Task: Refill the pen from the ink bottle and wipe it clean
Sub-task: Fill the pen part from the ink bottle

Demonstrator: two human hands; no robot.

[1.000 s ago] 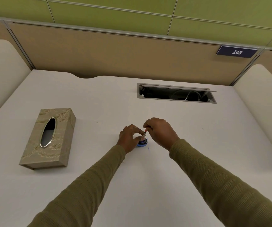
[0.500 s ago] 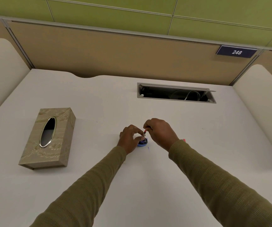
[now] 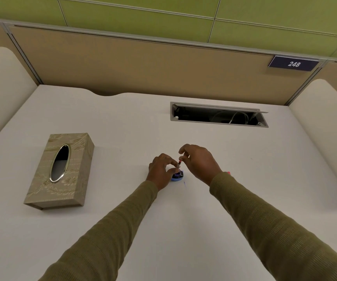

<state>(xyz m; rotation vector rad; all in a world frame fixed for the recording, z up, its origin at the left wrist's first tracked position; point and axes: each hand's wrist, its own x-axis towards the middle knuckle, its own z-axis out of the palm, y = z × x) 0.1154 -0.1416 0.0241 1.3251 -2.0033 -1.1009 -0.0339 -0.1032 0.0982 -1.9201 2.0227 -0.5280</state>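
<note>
A small blue ink bottle [image 3: 177, 176] stands open on the white desk [image 3: 183, 220] near its middle. My left hand [image 3: 160, 170] curls around the bottle's left side and steadies it. My right hand [image 3: 199, 162] pinches the top of a thin dark and reddish pen part [image 3: 179, 164], held nearly upright with its lower end dipped into the bottle's mouth. A small pink piece [image 3: 228, 172] peeks out behind my right wrist; I cannot tell what it is.
A beige tissue box [image 3: 61, 171] with an oval opening lies at the left. An open cable slot [image 3: 218, 117] sits in the desk at the back right. Padded dividers rise on both sides, and a partition wall with a "248" plate [image 3: 293, 64] stands behind.
Both hands stay at the bottle with the pen part dipped in. My right fingers have lifted slightly at the top of the part.
</note>
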